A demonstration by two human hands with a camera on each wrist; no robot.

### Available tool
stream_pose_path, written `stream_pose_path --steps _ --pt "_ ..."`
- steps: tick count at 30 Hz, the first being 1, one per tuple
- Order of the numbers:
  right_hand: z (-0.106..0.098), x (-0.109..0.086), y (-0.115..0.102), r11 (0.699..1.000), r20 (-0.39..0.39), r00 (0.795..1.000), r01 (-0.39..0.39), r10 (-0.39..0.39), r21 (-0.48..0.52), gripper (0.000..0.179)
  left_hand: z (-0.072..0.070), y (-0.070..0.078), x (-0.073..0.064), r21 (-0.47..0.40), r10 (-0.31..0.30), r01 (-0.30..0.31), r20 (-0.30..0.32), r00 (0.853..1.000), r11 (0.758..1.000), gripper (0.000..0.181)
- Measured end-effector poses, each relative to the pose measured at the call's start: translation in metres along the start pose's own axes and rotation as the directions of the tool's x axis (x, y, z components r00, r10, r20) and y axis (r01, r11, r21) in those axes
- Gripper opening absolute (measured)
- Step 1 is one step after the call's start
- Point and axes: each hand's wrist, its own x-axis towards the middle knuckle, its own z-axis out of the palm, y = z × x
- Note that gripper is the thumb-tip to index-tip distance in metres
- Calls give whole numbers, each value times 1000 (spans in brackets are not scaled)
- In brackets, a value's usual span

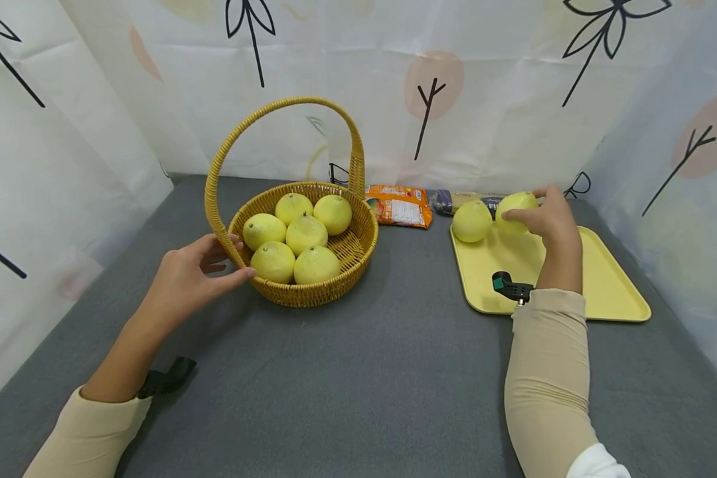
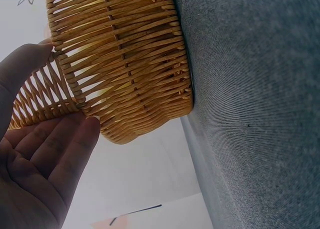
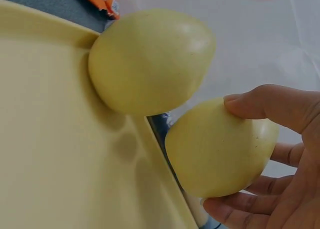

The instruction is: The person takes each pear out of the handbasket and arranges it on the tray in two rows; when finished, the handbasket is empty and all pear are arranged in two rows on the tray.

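A yellow wicker basket point(image 1: 350, 271) with a tall arched handle stands at the left of the table, holding several pale yellow pomelos point(image 1: 307, 234). My left hand point(image 1: 185, 275) grips the basket's left rim at the foot of the handle; in the left wrist view the thumb and fingers lie on either side of the wickerwork point(image 2: 125, 64). At the right, my right hand point(image 1: 552, 216) holds one pomelo point(image 3: 220, 149) between thumb and fingers over the far edge of a yellow tray point(image 1: 612, 285). Another pomelo point(image 1: 472, 222) sits on the tray's far left corner, just beside it.
An orange packet point(image 1: 399, 206) lies behind the basket, against the patterned cloth backdrop point(image 1: 496, 99). A dark and tan package point(image 1: 454, 200) lies behind the tray, partly hidden by the pomelos. Grey cloth point(image 1: 358, 385) covers the table between basket and tray.
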Motion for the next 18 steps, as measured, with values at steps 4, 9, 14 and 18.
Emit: stream_pose_path --steps 4,9,14,18 --pt "5 6 7 1000 37 999 -19 20 -8 90 0 0 0 -4 0 0 3 1000 1000 45" --pt "9 9 13 1000 51 998 -27 26 14 90 -1 1 0 -4 7 -7 1 1000 1000 45" --pt "8 9 15 998 64 998 -25 21 62 90 -1 0 0 -3 18 -18 -3 1000 1000 44" --pt "8 9 16 997 80 997 -21 15 73 90 -1 -1 0 -1 21 -21 -2 1000 1000 42"
